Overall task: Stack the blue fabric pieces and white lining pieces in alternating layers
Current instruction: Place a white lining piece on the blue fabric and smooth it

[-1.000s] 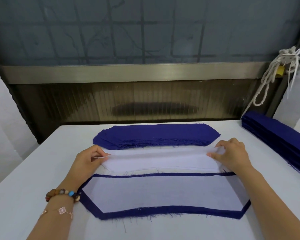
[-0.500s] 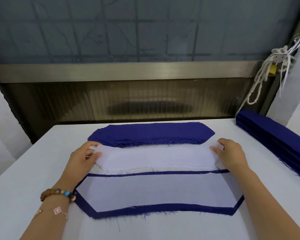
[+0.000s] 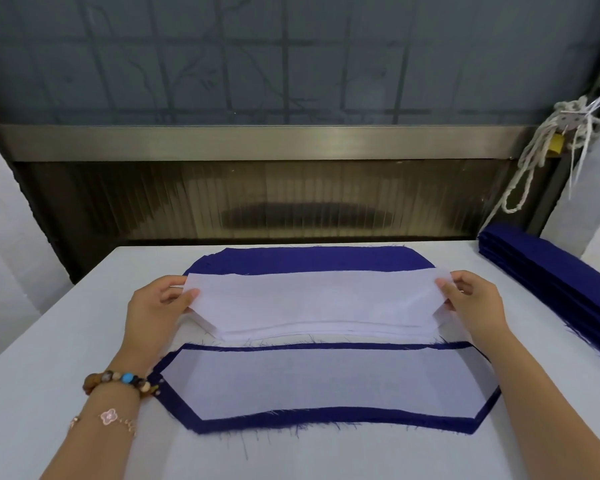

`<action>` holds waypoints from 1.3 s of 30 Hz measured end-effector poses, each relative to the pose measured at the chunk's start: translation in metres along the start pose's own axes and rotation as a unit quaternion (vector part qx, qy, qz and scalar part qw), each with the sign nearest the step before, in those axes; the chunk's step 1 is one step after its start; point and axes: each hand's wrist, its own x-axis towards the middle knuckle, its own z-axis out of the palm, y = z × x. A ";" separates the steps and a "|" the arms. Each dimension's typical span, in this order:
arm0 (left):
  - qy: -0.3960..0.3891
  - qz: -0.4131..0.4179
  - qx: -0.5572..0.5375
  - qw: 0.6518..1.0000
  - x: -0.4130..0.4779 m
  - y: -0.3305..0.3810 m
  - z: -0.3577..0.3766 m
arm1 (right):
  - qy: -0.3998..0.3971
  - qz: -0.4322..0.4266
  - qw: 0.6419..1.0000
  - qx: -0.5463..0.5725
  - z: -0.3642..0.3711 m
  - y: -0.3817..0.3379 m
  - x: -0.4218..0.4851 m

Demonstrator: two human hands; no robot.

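A white bench (image 3: 49,341) is filling the lower half of the view. Its far edge is running up against a dark ribbed panel (image 3: 257,199), and above that a metal rail (image 3: 257,140) and a frosted window (image 3: 291,64) are closing off the room. Pale surfaces are flanking the bench on both sides.

The left grip (image 3: 156,306) and the right grip (image 3: 475,303) are each pinching one end of a lining sheet (image 3: 312,296), thumbs showing on top of it, so both are clamped on the sheet. It is stretching flat between them, just above the lining pile (image 3: 326,330), which is lying directly below it in the middle of the bench.

Just nearer the person the stack (image 3: 326,379) is lying flat, with a white lining piece on top and a blue border (image 3: 326,415) showing all round it, loose threads fraying from its edges. Beyond the sheet a blue pile (image 3: 309,259) is lying near the far edge of the bench.

The held sheet is covering the near edge of the blue pile. The right forearm is crossing the right corner of the stack, and the left wrist is passing just beside its left corner. That wrist is wearing a bead bracelet (image 3: 122,379) and a chain bracelet (image 3: 108,415). A side pile (image 3: 561,271) of blue fabric is running along the right edge, well apart from the right grip. A rope (image 3: 534,157) is hanging in the corner above it.
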 end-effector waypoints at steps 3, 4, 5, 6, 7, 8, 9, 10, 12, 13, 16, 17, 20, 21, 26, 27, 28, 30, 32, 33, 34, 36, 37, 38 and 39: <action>-0.019 -0.034 -0.028 0.999 0.002 0.000 -0.007 | -0.005 0.020 0.998 0.052 -0.004 0.000 0.000; -0.023 -0.047 -0.037 0.998 0.003 0.000 -0.009 | -0.020 0.028 0.997 0.066 -0.006 0.000 0.000; -0.030 -0.064 -0.047 0.996 0.003 -0.001 -0.012 | -0.043 0.038 0.995 0.081 -0.009 0.001 0.001; -0.041 -0.083 -0.058 0.994 0.004 -0.001 -0.015 | -0.074 0.050 0.991 0.100 -0.012 0.003 0.001; -0.054 -0.105 -0.069 0.991 0.005 -0.002 -0.018 | -0.110 0.064 0.984 0.123 -0.015 0.005 0.002; -0.071 -0.129 -0.082 0.986 0.006 -0.003 -0.021 | -0.145 0.080 0.975 0.147 -0.020 0.007 0.003; -0.088 -0.154 -0.097 0.979 0.007 -0.004 -0.025 | -0.176 0.096 0.967 0.160 -0.023 0.009 0.005; -0.105 -0.174 -0.107 0.973 0.008 -0.005 -0.029 | -0.201 0.111 0.959 0.166 -0.027 0.012 0.007; -0.136 -0.201 -0.101 0.965 0.009 -0.005 -0.034 | -0.236 0.129 0.949 0.165 -0.034 0.017 0.011; -0.154 -0.208 -0.099 0.961 0.009 -0.004 -0.036 | -0.249 0.133 0.946 0.161 -0.038 0.019 0.012; -0.216 -0.217 -0.106 0.946 0.006 -0.002 -0.041 | -0.287 0.138 0.940 0.121 -0.048 0.024 0.015; -0.235 -0.218 -0.101 0.942 0.006 -0.001 -0.044 | -0.299 0.135 0.940 0.089 -0.050 0.025 0.016; -0.296 -0.223 -0.079 0.925 0.005 0.001 -0.052 | -0.336 0.110 0.935 0.009 -0.056 0.022 0.017; -0.316 -0.223 -0.063 0.920 0.004 0.001 -0.054 | -0.345 0.101 0.933 -0.014 -0.057 0.021 0.016; -0.356 -0.248 -0.007 0.901 0.001 0.004 -0.056 | -0.370 0.102 0.918 -0.098 -0.061 0.014 0.010; -0.362 -0.252 0.003 0.898 0.001 0.005 -0.055 | -0.379 0.103 0.913 -0.112 -0.062 0.011 0.008; -0.369 -0.254 0.014 0.894 0.000 0.006 -0.055 | -0.387 0.106 0.908 -0.123 -0.062 0.009 0.006; -0.379 -0.260 0.041 0.887 -0.002 0.008 -0.054 | -0.396 0.114 0.900 -0.142 -0.064 0.006 0.003; -0.386 -0.264 0.061 0.882 -0.003 0.009 -0.054 | -0.402 0.117 0.895 -0.157 -0.066 0.006 0.002; -0.391 -0.262 0.063 0.880 -0.004 0.010 -0.053 | -0.407 0.117 0.891 -0.162 -0.066 0.006 0.001; -0.395 -0.259 0.063 0.879 -0.004 0.011 -0.053 | -0.412 0.117 0.888 -0.167 -0.067 0.005 0.001; -0.394 -0.254 0.067 0.881 -0.004 0.012 -0.052 | -0.415 0.121 0.885 -0.174 -0.067 0.003 -0.001; -0.391 -0.253 0.069 0.882 -0.005 0.013 -0.051 | -0.412 0.125 0.886 -0.174 -0.066 0.001 -0.001; -0.386 -0.252 0.067 0.885 -0.005 0.012 -0.050 | -0.408 0.130 0.888 -0.171 -0.065 0.000 -0.002; -0.382 -0.249 0.064 0.888 -0.005 0.012 -0.050 | -0.402 0.134 0.890 -0.167 -0.064 -0.002 -0.002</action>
